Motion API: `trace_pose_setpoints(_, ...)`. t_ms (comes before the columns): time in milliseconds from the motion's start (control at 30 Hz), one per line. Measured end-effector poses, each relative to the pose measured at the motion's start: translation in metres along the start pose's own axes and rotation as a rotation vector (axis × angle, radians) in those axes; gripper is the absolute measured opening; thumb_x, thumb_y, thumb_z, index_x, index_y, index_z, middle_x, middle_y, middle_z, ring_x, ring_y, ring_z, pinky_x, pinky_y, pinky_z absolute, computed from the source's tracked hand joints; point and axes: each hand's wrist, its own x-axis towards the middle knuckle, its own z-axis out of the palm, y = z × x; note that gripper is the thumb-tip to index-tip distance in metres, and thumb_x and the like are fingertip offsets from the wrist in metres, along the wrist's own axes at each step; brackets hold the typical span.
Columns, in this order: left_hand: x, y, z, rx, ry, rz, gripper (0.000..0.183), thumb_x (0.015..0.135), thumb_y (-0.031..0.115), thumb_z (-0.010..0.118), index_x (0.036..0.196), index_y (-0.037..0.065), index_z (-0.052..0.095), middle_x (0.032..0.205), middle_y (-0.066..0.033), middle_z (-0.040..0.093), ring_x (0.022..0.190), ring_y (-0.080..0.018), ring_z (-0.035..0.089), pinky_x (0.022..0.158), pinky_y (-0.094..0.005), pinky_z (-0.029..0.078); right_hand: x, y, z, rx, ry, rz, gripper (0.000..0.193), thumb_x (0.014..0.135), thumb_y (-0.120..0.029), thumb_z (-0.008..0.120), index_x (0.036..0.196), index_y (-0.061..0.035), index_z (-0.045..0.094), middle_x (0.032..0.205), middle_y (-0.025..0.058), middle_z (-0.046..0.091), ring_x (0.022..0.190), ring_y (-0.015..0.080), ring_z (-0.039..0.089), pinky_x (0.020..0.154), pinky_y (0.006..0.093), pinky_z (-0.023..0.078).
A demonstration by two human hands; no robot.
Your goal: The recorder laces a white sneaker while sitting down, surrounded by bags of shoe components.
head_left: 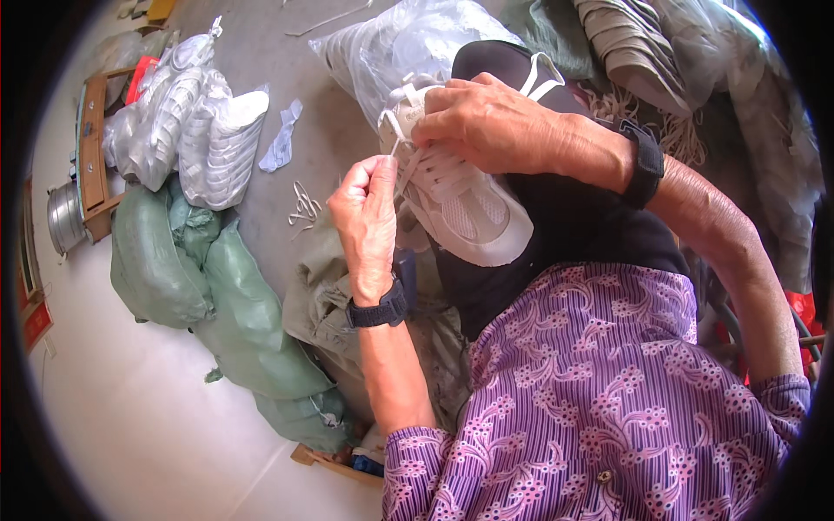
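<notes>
At far left, wrapped shoes (221,148) lie beyond green sacks (248,304); to their right, loose laces (304,207) lie on the floor (287,74). The left hand (365,208) has a narrow grip, thumb and finger pinching a lace (396,148) at the left edge of the white shoe (499,243), which is over the lap, toe toward the near side. The right hand (491,122) curls over the shoe's opening; its fingertips are partly hidden, so I cannot tell what that grip holds. The step looks like lacing, with the lace being worked at the upper eyelets; the next move seems to call for steadying the shoe and drawing the lace snug.
</notes>
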Motion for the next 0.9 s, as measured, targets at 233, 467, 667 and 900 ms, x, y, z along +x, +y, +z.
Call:
trace_pose_setpoints(233, 0.001, -0.003, 0.0, 0.027, 0.022, -0.015, 0.02, 0.089, 0.014, 0.064, 0.096, -0.004, 0.067, 0.078, 0.004, 0.057, 0.072, -0.0046, 0.047, 0.065, -0.0204, 0.041, -0.002, -0.001, 0.0, -0.027, -0.008, 0.024, 0.021, 0.081, -0.011, 0.063, 0.101, -0.0123, 0.064, 0.097, 0.0053, 0.06, 0.098, 0.0251, 0.058, 0.081, 0.0394, 0.043)
trace_pose_setpoints(467, 0.005, 0.005, 0.001, 0.135, -0.057, 0.003, 0.018, 0.089, 0.013, 0.057, 0.083, -0.002, 0.064, 0.071, 0.0054, 0.052, 0.066, -0.0043, 0.043, 0.058, -0.0217, 0.037, -0.003, -0.001, 0.0, -0.031, -0.021, 0.048, 0.021, 0.082, -0.011, 0.063, 0.103, -0.013, 0.064, 0.099, 0.0053, 0.06, 0.1, 0.0254, 0.057, 0.082, 0.0395, 0.042)
trace_pose_setpoints(667, 0.012, 0.019, 0.002, 0.273, -0.116, 0.101, 0.015, 0.081, 0.011, 0.056, 0.077, -0.002, 0.059, 0.063, 0.0027, 0.049, 0.06, -0.0063, 0.042, 0.054, -0.0253, 0.037, -0.002, -0.001, 0.0, -0.028, -0.028, 0.049, 0.02, 0.082, -0.012, 0.062, 0.102, -0.0137, 0.063, 0.098, 0.0049, 0.059, 0.099, 0.0248, 0.057, 0.082, 0.039, 0.042)
trace_pose_setpoints(900, 0.019, 0.016, 0.017, 0.461, -0.023, 0.204, 0.017, 0.08, 0.013, 0.056, 0.076, -0.003, 0.059, 0.062, -0.0052, 0.052, 0.06, -0.0116, 0.046, 0.058, -0.0292, 0.042, -0.002, 0.001, 0.003, -0.034, 0.015, 0.021, 0.022, 0.082, -0.012, 0.062, 0.104, -0.013, 0.063, 0.096, 0.0049, 0.059, 0.099, 0.0241, 0.058, 0.081, 0.038, 0.042)
